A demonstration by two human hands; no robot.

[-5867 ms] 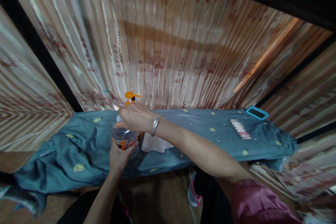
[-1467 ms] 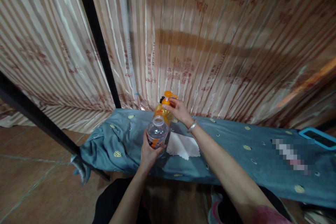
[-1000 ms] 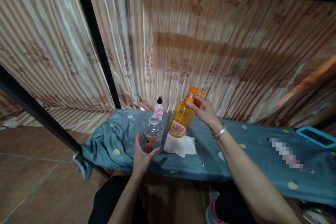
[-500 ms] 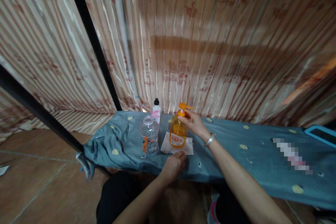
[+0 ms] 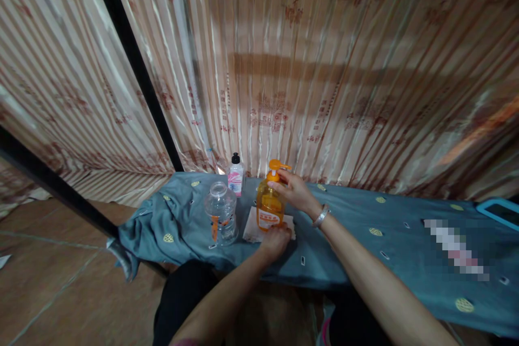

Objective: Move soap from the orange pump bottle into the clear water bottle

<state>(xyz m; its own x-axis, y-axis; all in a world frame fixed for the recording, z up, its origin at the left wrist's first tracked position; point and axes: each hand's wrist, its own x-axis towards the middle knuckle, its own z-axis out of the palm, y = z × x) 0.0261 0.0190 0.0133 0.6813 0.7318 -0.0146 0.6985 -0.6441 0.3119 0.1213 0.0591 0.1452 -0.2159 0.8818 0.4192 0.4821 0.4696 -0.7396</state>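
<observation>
An orange pump bottle (image 5: 269, 206) stands upright on a white cloth (image 5: 252, 231). Its neck is gripped by my right hand (image 5: 295, 190), which wears a silver bracelet. My left hand (image 5: 277, 241) is closed low in front of the bottle, over the cloth's near edge; what its fingers hold, if anything, is hidden. To the left stands a clear, open-topped plastic bottle (image 5: 221, 213) with an orange patch. Behind it is a small bottle (image 5: 235, 177) with a black cap and pink label.
A blue-grey patterned cover (image 5: 348, 238) lies over the bench. On its right are a blurred-out item (image 5: 456, 248) and a blue-framed object (image 5: 500, 212). Dark metal posts (image 5: 138, 73) and a striped curtain (image 5: 304, 81) stand behind.
My left hand has moved up and slightly right, against the lower front of the pump bottle. My right hand keeps its grip on the neck. The view has shifted slightly.
</observation>
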